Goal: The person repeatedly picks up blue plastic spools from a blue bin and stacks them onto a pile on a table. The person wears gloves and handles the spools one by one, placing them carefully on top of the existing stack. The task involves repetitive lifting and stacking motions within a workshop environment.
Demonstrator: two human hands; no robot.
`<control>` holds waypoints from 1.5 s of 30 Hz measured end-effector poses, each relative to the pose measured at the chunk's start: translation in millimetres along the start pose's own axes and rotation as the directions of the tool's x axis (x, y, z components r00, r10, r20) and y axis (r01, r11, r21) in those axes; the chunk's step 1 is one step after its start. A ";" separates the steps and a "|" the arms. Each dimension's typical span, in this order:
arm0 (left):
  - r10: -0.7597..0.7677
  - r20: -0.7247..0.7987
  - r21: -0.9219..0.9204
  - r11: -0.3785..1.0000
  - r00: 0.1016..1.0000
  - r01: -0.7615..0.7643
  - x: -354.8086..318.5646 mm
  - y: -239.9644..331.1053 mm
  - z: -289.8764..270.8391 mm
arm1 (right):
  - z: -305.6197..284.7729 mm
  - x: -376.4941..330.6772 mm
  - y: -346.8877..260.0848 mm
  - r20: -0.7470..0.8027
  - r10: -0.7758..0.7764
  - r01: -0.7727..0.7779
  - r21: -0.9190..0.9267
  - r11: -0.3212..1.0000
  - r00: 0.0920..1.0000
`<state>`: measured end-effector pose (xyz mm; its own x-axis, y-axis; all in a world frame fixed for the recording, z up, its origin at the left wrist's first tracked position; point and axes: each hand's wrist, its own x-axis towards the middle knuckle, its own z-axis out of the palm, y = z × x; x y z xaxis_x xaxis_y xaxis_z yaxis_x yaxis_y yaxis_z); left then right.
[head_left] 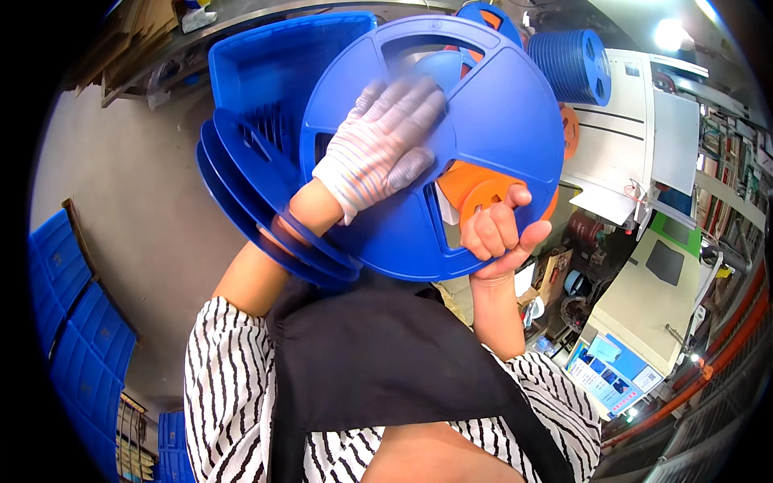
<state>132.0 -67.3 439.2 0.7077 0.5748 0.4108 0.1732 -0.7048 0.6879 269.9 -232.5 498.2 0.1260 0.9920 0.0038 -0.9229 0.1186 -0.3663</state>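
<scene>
The blue reel (pixel 495 121) is round with cut-out windows; the gloved left hand (pixel 382 145) lies flat, unclenched; the right hand (pixel 498 232) grasps its rim.

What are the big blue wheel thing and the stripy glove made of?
The big blue wheel looks like hard plastic: evenly coloured, smooth, softly shiny, with moulded ridges. The stripy glove looks like knitted cloth, dull and ribbed, maybe cotton or nylon. Its greyer areas could be coated or dirty.

The right hand (pixel 499 235) holds a blue reel (pixel 501 121), gloved left hand (pixel 382 145) over it.
</scene>
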 end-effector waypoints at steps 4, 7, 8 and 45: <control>0.239 0.059 -0.081 0.969 0.969 -0.234 5.2 28.3 2.0 | 1.6 4.5 5.7 0.003 0.056 -0.056 -0.087 0.995 0.998; 0.277 0.010 -0.086 0.957 0.961 -0.275 16.3 34.4 3.1 | 10.6 7.7 9.4 0.023 0.130 -0.123 -0.207 0.971 0.991; 0.307 0.011 -0.073 0.949 0.952 -0.305 19.9 33.6 -0.9 | 11.7 8.9 10.3 0.041 0.153 -0.140 -0.234 0.962 0.987; -0.074 -0.074 -0.033 0.997 0.994 0.071 -39.0 -2.9 1.5 | 20.5 21.6 -54.1 0.255 -0.148 0.175 -0.088 0.981 0.956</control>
<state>104.9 -88.3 420.3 0.6400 0.6546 0.4023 0.2008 -0.6479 0.7348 315.1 -216.5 537.1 0.1643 0.9414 0.2947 -0.8508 0.2864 -0.4406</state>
